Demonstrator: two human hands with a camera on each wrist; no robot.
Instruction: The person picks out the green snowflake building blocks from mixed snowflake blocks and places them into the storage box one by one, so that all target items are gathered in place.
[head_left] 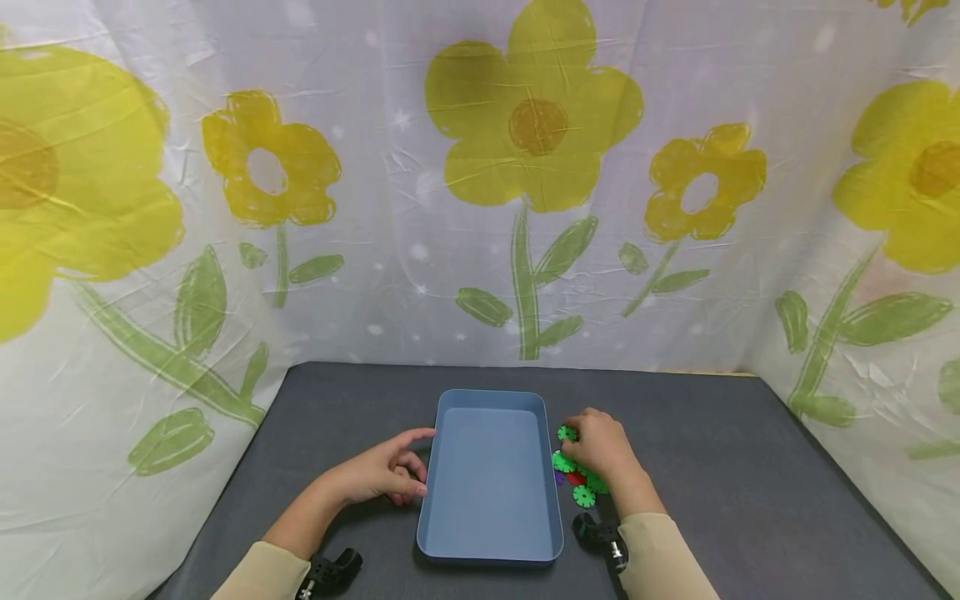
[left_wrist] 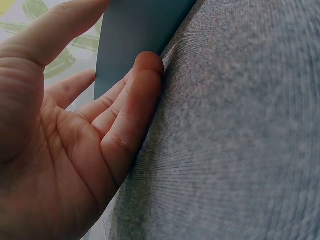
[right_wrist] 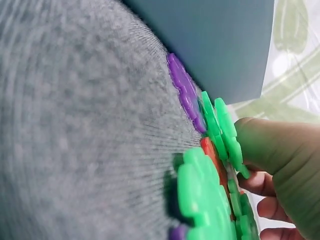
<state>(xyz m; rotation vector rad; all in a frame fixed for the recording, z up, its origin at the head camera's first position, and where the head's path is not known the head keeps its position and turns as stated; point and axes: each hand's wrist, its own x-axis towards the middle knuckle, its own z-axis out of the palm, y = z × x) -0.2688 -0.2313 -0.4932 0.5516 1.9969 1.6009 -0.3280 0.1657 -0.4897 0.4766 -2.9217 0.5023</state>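
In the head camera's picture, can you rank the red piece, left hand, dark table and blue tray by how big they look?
1. Dark table
2. Blue tray
3. Left hand
4. Red piece, partly covered, so ranked by what shows

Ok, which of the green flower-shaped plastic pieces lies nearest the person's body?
The green flower-shaped plastic piece lowest in the head view, right of the blue rectangular tray; the other green ones lie farther from the body.
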